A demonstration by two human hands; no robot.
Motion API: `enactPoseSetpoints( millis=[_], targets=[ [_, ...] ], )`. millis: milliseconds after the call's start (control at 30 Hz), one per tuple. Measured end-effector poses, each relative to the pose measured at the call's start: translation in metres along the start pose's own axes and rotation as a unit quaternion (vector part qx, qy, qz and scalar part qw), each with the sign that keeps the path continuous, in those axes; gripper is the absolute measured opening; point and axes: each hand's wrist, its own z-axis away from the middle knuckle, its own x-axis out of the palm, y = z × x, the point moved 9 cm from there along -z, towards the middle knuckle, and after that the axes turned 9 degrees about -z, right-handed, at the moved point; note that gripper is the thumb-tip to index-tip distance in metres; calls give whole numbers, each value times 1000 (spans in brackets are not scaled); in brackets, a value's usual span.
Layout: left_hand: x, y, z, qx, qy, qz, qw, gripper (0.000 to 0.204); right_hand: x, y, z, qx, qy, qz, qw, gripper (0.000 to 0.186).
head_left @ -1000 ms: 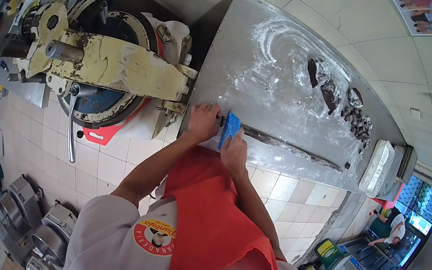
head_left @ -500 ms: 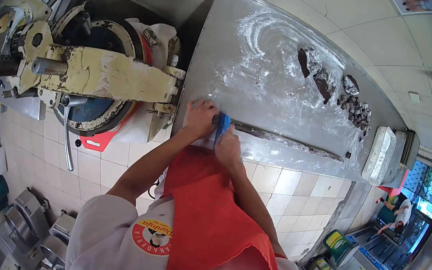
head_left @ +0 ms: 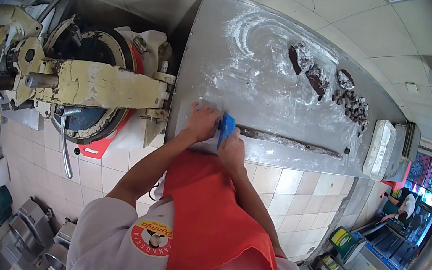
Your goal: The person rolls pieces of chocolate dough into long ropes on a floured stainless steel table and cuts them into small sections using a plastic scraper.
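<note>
Blue scraper point(head_left: 226, 131) at the left end of a dark rope point(head_left: 293, 142), mid-frame
Right hand point(head_left: 233, 148): grip closed round the scraper. Left hand point(head_left: 204, 122), beside it: grip, cannot tell.

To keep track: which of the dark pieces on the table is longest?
The thin rope right of the blue scraper in the right hand; the lumps beyond are short and thick, the bits beside them tiny.

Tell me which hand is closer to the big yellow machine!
Left. The left hand is a little way right of the yellow machine; the right hand, holding the blue scraper, is farther right.
</note>
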Motion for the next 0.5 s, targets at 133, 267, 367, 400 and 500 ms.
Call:
enactPoseSetpoints(
  millis=[133, 267, 367, 400, 500],
  targets=[
    [-1, 22, -2, -2, -115, 9, 993, 40, -13, 18, 5, 37, 36, 8, 999, 47],
    [10, 23, -6, 26, 9, -27, 999, 35, 1, 28, 2, -16, 40, 55, 998, 52],
    [8, 24, -11, 33, -7, 9, 999, 43, -6, 30, -2, -69, 57, 13, 996, 44],
    [3, 22, -13, 29, -6, 7, 1000, 43, -17, 29, 0, -33, 48, -26, 998, 47],
    [8, 34, -16, 9, -105, -30, 994, 46, -26, 42, 7, 13, 55, -40, 998, 52]
  ],
)
